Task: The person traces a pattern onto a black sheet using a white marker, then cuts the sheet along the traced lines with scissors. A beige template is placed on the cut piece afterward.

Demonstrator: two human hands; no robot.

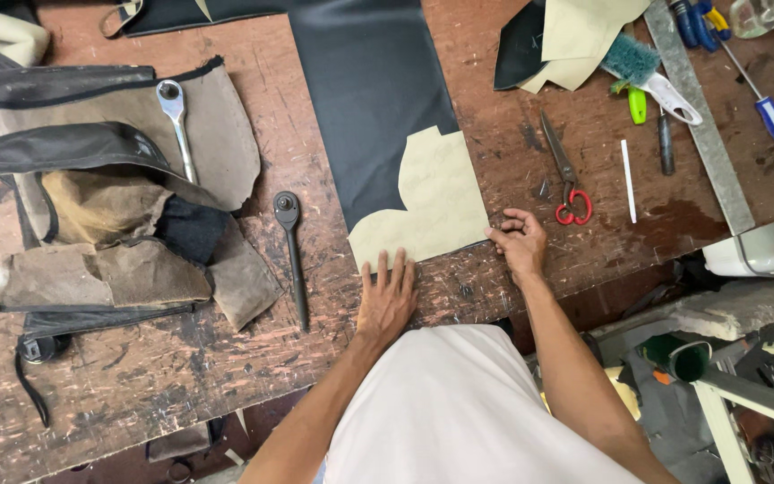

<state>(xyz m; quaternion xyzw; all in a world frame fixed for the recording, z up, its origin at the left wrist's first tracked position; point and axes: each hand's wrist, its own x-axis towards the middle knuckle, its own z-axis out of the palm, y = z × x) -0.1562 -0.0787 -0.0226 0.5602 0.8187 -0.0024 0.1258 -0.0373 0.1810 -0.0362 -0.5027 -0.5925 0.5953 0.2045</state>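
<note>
Hands on pattern at counter edge

My left hand (pixel 387 300) lies flat, fingers spread, on the cream paper pattern (pixel 427 208) over black material (pixel 371 90); my right hand (pixel 520 242), fingers curled, touches its corner, gripping nothing.

On your worktop (pixel 181 376), a scarred brown wooden surface, a black ratchet wrench (pixel 293 255) lies just right of a heap of worn leather and fabric pieces (pixel 118 206). On top of that heap you have a silver ratchet (pixel 176 125). Further right, red-handled scissors (pixel 566 175) lie near a thin white stick (pixel 628 179) and a dark pen-like tool (pixel 666 143). A long metal ruler (pixel 700 125) runs diagonally beside a teal brush (pixel 642 72), and a blue-handled screwdriver (pixel 763 103) sits at the far corner.
</note>
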